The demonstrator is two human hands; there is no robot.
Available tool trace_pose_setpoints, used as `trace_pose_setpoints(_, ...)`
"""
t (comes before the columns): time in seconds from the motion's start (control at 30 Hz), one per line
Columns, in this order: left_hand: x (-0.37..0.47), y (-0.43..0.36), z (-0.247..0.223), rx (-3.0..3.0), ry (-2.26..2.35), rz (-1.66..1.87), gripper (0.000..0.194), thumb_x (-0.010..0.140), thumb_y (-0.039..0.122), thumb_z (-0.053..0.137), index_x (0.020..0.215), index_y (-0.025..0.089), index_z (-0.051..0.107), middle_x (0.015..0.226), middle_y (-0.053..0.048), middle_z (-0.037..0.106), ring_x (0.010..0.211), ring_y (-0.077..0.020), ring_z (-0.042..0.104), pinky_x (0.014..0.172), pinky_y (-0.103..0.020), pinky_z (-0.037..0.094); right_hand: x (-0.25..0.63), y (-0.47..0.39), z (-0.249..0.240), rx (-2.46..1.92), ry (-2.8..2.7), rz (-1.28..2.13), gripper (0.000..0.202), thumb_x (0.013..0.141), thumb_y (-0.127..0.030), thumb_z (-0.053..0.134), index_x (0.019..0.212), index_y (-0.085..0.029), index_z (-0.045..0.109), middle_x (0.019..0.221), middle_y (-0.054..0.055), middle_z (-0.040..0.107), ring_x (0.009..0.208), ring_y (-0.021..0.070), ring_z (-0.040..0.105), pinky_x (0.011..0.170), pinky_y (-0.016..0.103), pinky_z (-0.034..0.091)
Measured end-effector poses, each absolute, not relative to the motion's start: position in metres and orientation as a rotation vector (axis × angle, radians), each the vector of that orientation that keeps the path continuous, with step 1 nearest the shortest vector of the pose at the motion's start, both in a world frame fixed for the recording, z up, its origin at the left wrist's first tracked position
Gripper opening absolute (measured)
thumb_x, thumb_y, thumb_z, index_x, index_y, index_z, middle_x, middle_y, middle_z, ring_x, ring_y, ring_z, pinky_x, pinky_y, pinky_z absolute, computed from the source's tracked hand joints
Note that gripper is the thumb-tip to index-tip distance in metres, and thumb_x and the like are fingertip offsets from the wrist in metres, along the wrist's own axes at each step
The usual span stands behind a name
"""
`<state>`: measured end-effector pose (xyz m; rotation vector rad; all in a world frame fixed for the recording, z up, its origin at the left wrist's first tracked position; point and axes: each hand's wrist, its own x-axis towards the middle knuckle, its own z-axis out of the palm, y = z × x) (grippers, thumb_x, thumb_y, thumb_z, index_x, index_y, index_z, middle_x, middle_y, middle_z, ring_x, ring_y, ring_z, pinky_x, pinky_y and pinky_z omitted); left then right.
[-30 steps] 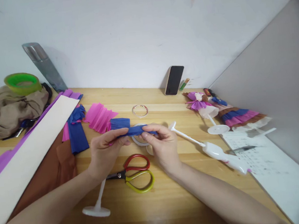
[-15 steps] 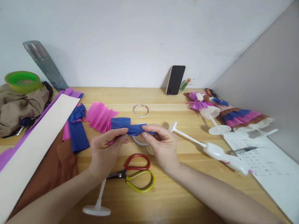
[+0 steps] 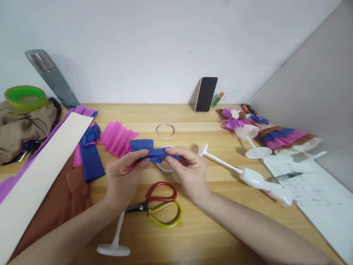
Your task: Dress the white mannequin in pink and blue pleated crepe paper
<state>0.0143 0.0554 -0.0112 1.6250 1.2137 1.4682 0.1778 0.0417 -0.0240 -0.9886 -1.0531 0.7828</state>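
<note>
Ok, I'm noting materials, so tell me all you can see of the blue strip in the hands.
The blue strip is thin and creased, perhaps crepe paper. It runs roughly level over the table between the left hand and the right hand, held by their fingers, its lower edge uneven. Whether it joins the blue piece behind is unclear.

blue strip (image 3: 157,152) | creased | roughly level, crosswise | pinched in fingers (image 3: 138,154) left and right
</note>
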Motion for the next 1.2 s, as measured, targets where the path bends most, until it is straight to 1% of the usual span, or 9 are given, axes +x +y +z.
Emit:
trace_pose_setpoints(0.13,0.015,0.055,-0.013,1.565,1.195,1.45,0.011,0.076,0.024,0.076,0.086,0.022,0.08,0.073,-0.001,0.078,0.059,-0.0136,0.071,0.059,-0.021,0.057,0.177,0.042,-0.024,-1.004,-1.039,0.787,0.013,0.071,-0.018,0.075,0.08,-0.026,0.078,0.086,0.002,0.077,0.084,0.0188,0.07,0.081,0.035,0.058)
trace_pose_setpoints(0.33,0.019,0.056,-0.012,1.422,1.178,1.441,0.006,0.074,0.023,0.076,0.079,0.02,0.078,0.068,0.0,0.077,0.057,-0.014,0.071,0.058,-0.022,0.059,0.175,0.041,-0.023,-1.032,-0.994,0.819,0.006,0.069,-0.021,0.075,0.074,-0.024,0.076,0.079,0.001,0.075,0.073,0.017,0.068,0.066,0.029,0.058)
trace_pose_setpoints(0.47,0.022,0.055,-0.008,1.369,1.171,1.451,0.005,0.072,0.021,0.077,0.077,0.019,0.077,0.069,0.0,0.077,0.058,-0.0147,0.072,0.059,-0.022,0.061,0.174,0.041,-0.021,-1.024,-0.988,0.818,0.006,0.068,-0.02,0.076,0.073,-0.024,0.076,0.078,0.001,0.075,0.073,0.0165,0.068,0.067,0.029,0.058)
trace_pose_setpoints(0.53,0.023,0.055,-0.006,1.345,1.167,1.456,0.007,0.07,0.021,0.078,0.077,0.019,0.078,0.068,-0.001,0.077,0.057,-0.0148,0.072,0.059,-0.022,0.061,0.174,0.041,-0.02,-1.024,-0.977,0.826,0.008,0.067,-0.02,0.076,0.074,-0.024,0.076,0.078,0.001,0.075,0.071,0.016,0.068,0.066,0.029,0.058)
trace_pose_setpoints(0.63,0.023,0.054,-0.003,1.317,1.153,1.441,0.017,0.068,0.021,0.079,0.085,0.017,0.078,0.071,-0.002,0.078,0.056,-0.0157,0.073,0.059,-0.024,0.062,0.173,0.041,-0.02,-1.03,-0.957,0.83,0.009,0.067,-0.021,0.076,0.075,-0.024,0.077,0.075,0.0,0.075,0.066,0.0154,0.067,0.059,0.027,0.057)
trace_pose_setpoints(0.77,0.022,0.055,-0.002,1.283,1.105,1.396,0.028,0.066,0.02,0.081,0.094,0.017,0.078,0.074,-0.003,0.079,0.059,-0.0174,0.073,0.063,-0.028,0.064,0.173,0.041,-0.02,-1.039,-0.945,0.845,0.009,0.066,-0.022,0.077,0.075,-0.024,0.076,0.076,0.001,0.075,0.066,0.0156,0.068,0.06,0.028,0.059)
trace_pose_setpoints(0.93,0.021,0.055,0.0,1.233,1.038,1.343,0.032,0.065,0.018,0.081,0.097,0.018,0.077,0.07,-0.001,0.077,0.059,-0.0171,0.073,0.064,-0.029,0.064,0.173,0.042,-0.02,-1.043,-0.942,0.87,0.01,0.066,-0.022,0.077,0.076,-0.024,0.076,0.073,0.0,0.074,0.061,0.0142,0.067,0.057,0.027,0.058)
trace_pose_setpoints(1.03,0.021,0.055,0.002,1.254,1.037,1.332,0.031,0.065,0.018,0.08,0.096,0.018,0.078,0.065,0.0,0.076,0.056,-0.0162,0.071,0.061,-0.028,0.062,0.173,0.042,-0.022,-1.035,-0.933,0.871,0.01,0.065,-0.022,0.077,0.075,-0.024,0.076,0.074,0.0,0.074,0.063,0.0144,0.067,0.059,0.027,0.058)
trace_pose_setpoints(1.2,0.021,0.055,0.003,1.279,1.047,1.371,0.019,0.066,0.017,0.079,0.085,0.018,0.078,0.06,0.001,0.074,0.052,-0.0143,0.069,0.056,-0.024,0.06,0.173,0.042,-0.022,-1.026,-0.941,0.877,0.011,0.064,-0.019,0.078,0.074,-0.024,0.077,0.078,0.001,0.076,0.07,0.0159,0.069,0.066,0.029,0.059)
